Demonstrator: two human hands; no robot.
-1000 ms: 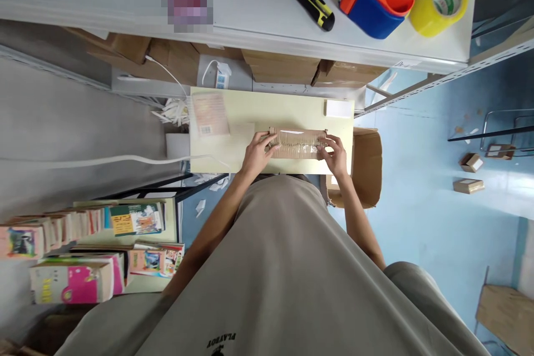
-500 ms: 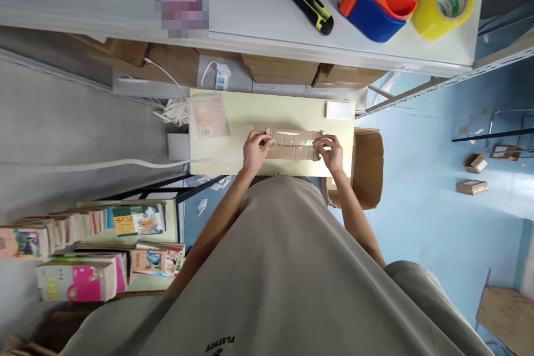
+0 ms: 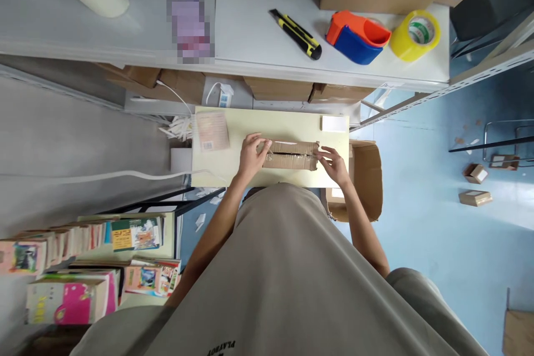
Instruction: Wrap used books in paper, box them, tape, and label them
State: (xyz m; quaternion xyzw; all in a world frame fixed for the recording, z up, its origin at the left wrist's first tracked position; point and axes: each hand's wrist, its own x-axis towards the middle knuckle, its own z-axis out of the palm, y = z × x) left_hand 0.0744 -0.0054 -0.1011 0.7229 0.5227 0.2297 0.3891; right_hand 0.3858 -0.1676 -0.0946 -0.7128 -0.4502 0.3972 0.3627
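Observation:
A small brown cardboard box (image 3: 291,162) lies on the pale yellow table (image 3: 233,175) in front of me. Shiny clear tape covers part of its top, and a dark slit runs lengthwise between its two top flaps. My left hand (image 3: 251,158) grips the left end, thumb and fingers closed at the flap edge. At the right end, my right hand (image 3: 334,166) has its thumb and fingertips closed on the flap edges beside the slit. What the box contains cannot be seen.
A grey shelf beyond the table holds a utility knife (image 3: 296,34), an orange and blue tape dispenser (image 3: 356,39), yellow tape (image 3: 411,41) and a pale tape roll (image 3: 106,0). A white box (image 3: 334,123) sits at the table's far right. An open carton (image 3: 369,178) stands right of the table.
A dark slit has opened along the middle of the box top, where the flaps met under tape before. My right hand has shifted slightly outward. The camera view has tilted upward.

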